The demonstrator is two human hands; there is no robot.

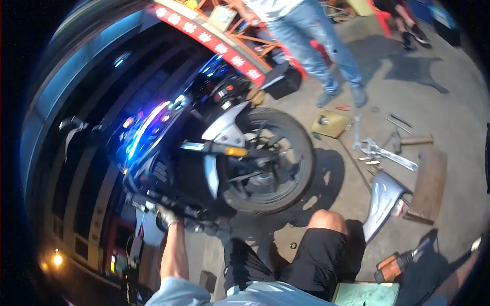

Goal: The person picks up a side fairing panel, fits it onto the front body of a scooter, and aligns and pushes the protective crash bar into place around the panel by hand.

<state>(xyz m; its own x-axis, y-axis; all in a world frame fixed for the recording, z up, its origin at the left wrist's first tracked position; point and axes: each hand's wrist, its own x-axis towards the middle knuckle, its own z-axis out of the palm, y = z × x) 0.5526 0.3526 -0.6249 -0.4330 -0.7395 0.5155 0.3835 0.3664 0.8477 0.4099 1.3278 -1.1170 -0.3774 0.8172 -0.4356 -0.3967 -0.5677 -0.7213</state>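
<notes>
My left hand (167, 216), which looks pale or gloved, is closed round part of the handlebar (144, 205) of a motorcycle leaning across the view. The motorcycle's front wheel (270, 160) lies right of the hand, with a silver fender (228, 127) and an orange reflector (235, 152) beside it. A blue-white light strip (145, 132) glows on the front. At the lower right edge a forearm shows, apparently mine, ending in a small pale patch that may be my right hand (476, 244); its fingers cannot be made out.
Wrenches (390, 154), a hammer (416, 139), a wooden block (427, 186), a silver panel (382, 201) and an orange-black power tool (394, 267) lie on the floor. A person in jeans (311, 41) stands beyond the wheel near a black box (282, 81). Another person's feet (416, 36) show at the upper right.
</notes>
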